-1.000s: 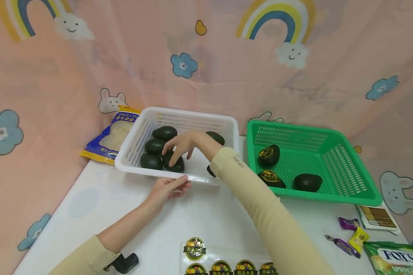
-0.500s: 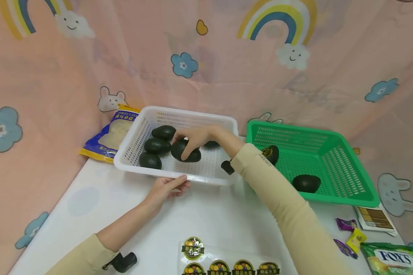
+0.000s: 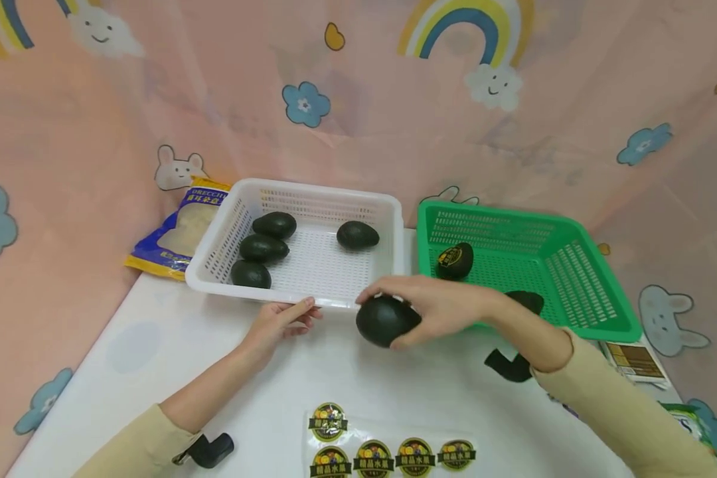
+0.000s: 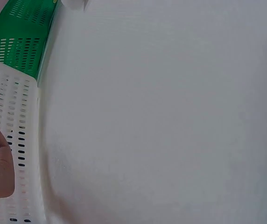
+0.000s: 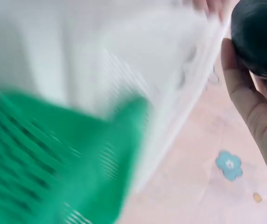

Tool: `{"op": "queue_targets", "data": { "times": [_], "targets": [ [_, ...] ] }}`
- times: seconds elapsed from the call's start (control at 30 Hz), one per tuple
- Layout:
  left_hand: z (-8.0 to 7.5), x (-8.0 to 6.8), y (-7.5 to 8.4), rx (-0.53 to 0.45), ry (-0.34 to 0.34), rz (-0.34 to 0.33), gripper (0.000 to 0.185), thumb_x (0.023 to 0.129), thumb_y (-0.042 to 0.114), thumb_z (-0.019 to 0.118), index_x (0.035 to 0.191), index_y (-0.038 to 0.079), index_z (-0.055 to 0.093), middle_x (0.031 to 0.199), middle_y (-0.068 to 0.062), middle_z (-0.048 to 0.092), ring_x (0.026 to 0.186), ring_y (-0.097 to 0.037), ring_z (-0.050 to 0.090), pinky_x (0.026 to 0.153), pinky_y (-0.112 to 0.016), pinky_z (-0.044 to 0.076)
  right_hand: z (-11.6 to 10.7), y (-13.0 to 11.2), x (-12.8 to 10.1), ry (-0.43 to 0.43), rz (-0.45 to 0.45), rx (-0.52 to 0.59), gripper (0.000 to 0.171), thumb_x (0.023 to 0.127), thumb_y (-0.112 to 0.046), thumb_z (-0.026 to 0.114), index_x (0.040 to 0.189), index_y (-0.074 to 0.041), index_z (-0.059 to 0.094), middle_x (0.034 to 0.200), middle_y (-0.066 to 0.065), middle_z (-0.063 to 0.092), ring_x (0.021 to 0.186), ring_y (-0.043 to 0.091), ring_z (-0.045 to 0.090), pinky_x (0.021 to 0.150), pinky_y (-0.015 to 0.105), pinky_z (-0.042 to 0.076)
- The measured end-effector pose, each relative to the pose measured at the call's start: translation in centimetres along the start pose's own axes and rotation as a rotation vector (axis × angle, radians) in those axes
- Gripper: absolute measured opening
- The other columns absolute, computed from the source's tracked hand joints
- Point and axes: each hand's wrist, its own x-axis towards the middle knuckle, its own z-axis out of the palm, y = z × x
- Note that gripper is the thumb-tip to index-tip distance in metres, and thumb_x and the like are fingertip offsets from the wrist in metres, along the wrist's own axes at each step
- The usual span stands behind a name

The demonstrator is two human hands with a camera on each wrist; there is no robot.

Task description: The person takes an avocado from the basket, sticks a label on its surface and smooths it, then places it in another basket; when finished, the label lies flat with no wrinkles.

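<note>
White basket point(image 3: 319, 265), front rim pinched between thumb and fingers of the left hand point(image 3: 271, 332), best kept steady; right hand point(image 3: 439, 305), curled round one dark avocado point(image 3: 385, 322) just in front of that basket, best kept even and gentle about the fruit's broad middle. Count: bench point(image 3: 263, 411), one; green basket point(image 3: 502, 262), right of the white basket, one; white basket, one; avocados point(image 3: 264, 249), four inside the white basket, two showing in the green, one held; stickers point(image 3: 415, 457) in front of the white basket, five in view.
</note>
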Motion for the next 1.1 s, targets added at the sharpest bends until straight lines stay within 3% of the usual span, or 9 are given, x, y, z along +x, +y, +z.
{"op": "queue_targets", "data": {
  "times": [0.23,0.43,0.53,0.7,0.8,0.87,0.93,1.03,1.1],
  "targets": [
    [-0.3,0.1,0.1,-0.01,0.01,0.002,0.031,0.096,0.025,0.064,0.101,-0.005,0.071,0.086,0.001,0.073,0.077,-0.01,0.064,0.079,-0.031,0.056,7.4,2.6,-2.5,0.037,0.088,-0.07,0.066,0.082,-0.024,0.077,0.139,-0.017,0.044,0.135,-0.008,0.049,0.121,0.009,0.046,0.101,0.033,0.042],
    [-0.1,-0.1,-0.2,0.051,-0.024,-0.005,0.04,0.098,0.031,0.06,0.11,-0.006,0.069,0.093,-0.004,0.073,0.084,-0.015,0.064,0.078,-0.029,0.055,10.2,4.9,-2.9,0.054,0.119,-0.065,0.069,0.083,-0.021,0.076,0.143,-0.013,0.044,0.141,-0.005,0.047,0.128,0.012,0.043,0.105,0.035,0.038],
    [0.4,-1.4,-0.7,0.254,-0.104,0.021,0.042,0.097,0.036,0.06,0.117,0.0,0.067,0.1,-0.006,0.071,0.091,-0.02,0.063,0.079,-0.03,0.054,10.7,5.3,-3.0,0.049,0.123,-0.043,0.074,0.083,-0.022,0.075,0.147,-0.014,0.039,0.145,-0.006,0.043,0.131,0.011,0.039,0.107,0.035,0.036],
    [1.4,-5.4,-2.2,0.835,-0.352,0.147,0.054,0.078,0.052,0.076,0.113,0.012,0.064,0.104,0.004,0.058,0.095,-0.015,0.052,0.081,-0.031,0.049,11.0,5.5,-3.2,0.036,0.118,-0.016,0.08,0.084,-0.025,0.076,0.15,-0.016,0.033,0.149,-0.008,0.037,0.135,0.01,0.035,0.11,0.035,0.033],
    [1.9,-7.1,-3.0,1.007,-0.461,0.245,0.056,0.069,0.051,0.083,0.106,0.017,0.059,0.104,0.01,0.048,0.097,-0.011,0.042,0.083,-0.029,0.045,11.0,5.5,-3.4,0.039,0.119,-0.01,0.079,0.084,-0.026,0.076,0.15,-0.017,0.033,0.15,-0.009,0.037,0.136,0.011,0.034,0.11,0.036,0.033],
    [2.1,-7.4,-3.3,0.987,-0.483,0.28,0.046,0.07,0.042,0.086,0.1,0.019,0.059,0.1,0.012,0.049,0.093,-0.008,0.042,0.081,-0.027,0.045,11.0,5.4,-3.5,0.061,0.107,-0.021,0.078,0.085,-0.029,0.076,0.149,-0.017,0.035,0.149,-0.009,0.037,0.135,0.011,0.034,0.109,0.036,0.033],
    [2.3,-7.2,-3.3,0.901,-0.479,0.291,0.033,0.073,0.034,0.085,0.094,0.022,0.063,0.095,0.017,0.055,0.086,-0.005,0.047,0.076,-0.024,0.045,11.0,5.3,-3.6,0.109,0.073,-0.042,0.073,0.087,-0.034,0.074,0.148,-0.016,0.038,0.148,-0.01,0.039,0.135,0.012,0.034,0.109,0.038,0.034],
    [2.5,-6.5,-2.5,0.751,-0.455,0.286,0.017,0.08,0.029,0.081,0.09,0.025,0.069,0.08,0.017,0.061,0.07,-0.001,0.049,0.064,-0.021,0.044,11.0,4.5,-3.6,0.246,0.0,-0.076,0.057,0.09,-0.039,0.069,0.14,-0.02,0.049,0.139,-0.011,0.048,0.128,0.011,0.041,0.103,0.037,0.039],
    [2.9,-6.1,-1.7,0.708,-0.433,0.314,0.012,0.083,0.033,0.078,0.089,0.026,0.071,0.072,0.016,0.058,0.063,-0.001,0.045,0.058,-0.02,0.04,11.0,3.5,-3.4,0.354,-0.05,-0.096,0.042,0.091,-0.039,0.068,0.129,-0.021,0.059,0.128,-0.013,0.055,0.12,0.009,0.047,0.096,0.035,0.044]
  ]
}}
